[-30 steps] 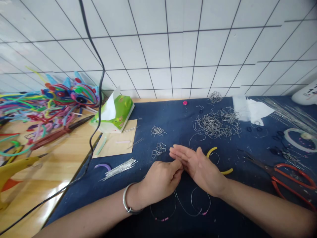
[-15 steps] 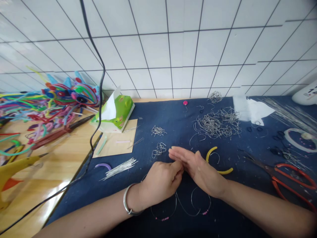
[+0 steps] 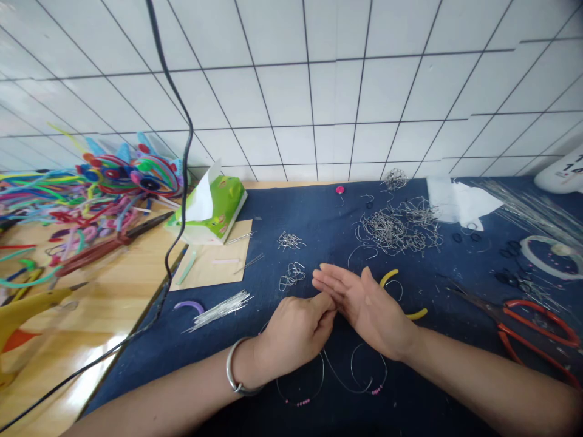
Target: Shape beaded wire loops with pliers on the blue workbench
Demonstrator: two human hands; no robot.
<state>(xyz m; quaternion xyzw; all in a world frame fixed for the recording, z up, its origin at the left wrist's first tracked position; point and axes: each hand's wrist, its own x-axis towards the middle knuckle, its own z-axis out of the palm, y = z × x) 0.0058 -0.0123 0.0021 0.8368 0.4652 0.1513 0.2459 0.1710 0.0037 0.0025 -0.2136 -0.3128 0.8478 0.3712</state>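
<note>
My left hand is closed in a pinch, thumb and forefinger pressed together, a silver bangle on its wrist. What it pinches is hidden. Against its fingertips lies my right hand, flat and open, fingers stretched out and palm turned partly up. Below the hands, thin wire loops lie on the dark blue cloth, one carrying pink beads, another with more pink beads. Yellow-handled pliers are partly hidden behind my right hand. Just beyond the fingertips sits a small heap of bent wires.
Red-handled scissors lie at right. Further back is a tangled wire pile. Straight wires, a green tissue pack and a black cable are at left. Colourful pipe cleaners cover the wooden table. A tiled wall stands behind.
My right hand has rolled slightly, its palm turning more upward and its thumb standing further from the fingers. The left hand stays pinched in nearly the same place.
</note>
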